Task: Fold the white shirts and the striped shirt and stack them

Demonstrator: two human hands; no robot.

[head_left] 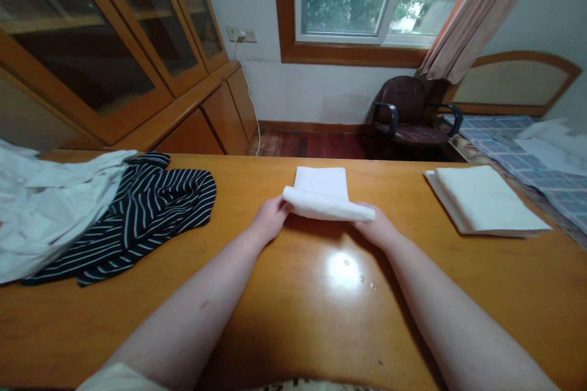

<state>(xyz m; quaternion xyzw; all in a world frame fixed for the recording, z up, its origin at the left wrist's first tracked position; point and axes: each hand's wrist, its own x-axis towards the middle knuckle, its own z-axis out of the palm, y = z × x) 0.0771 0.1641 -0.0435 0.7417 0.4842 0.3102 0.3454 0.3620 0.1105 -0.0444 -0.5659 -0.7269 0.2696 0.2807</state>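
Room: wood-floored, with a window, glass-door cabinets along the left wall, an armchair (403,111) and a bed at right.

Table (513,281): varnished wood, glossy, spanning the whole view.

White garment (50,208): crumpled heap at the table's left edge.

Striped garment (156,208): dark with white stripes. It lies loose, partly under the white heap, left of centre.

Cream stack (486,201): folded flat, near the table's right edge.

White cloth (323,192): folded, at the middle of the table, towards its far edge. The far part lies flat and the near fold is lifted off the wood. The long axis is judged to run left to right, parallel with the table's far edge. The raised fold faces the person and the flat end points at the window.

Left hand (270,218): fingers closed on the cloth's near-left corner.

Right hand (378,229): grips the near-right corner, fingertips hidden under the cloth.

Risks, as judged:
- The right corner sits lower than the left, so the fold could land askew.
- The flat part may slide on the slick varnish when tugged.
- Layers held only at the corners could sag apart in between.
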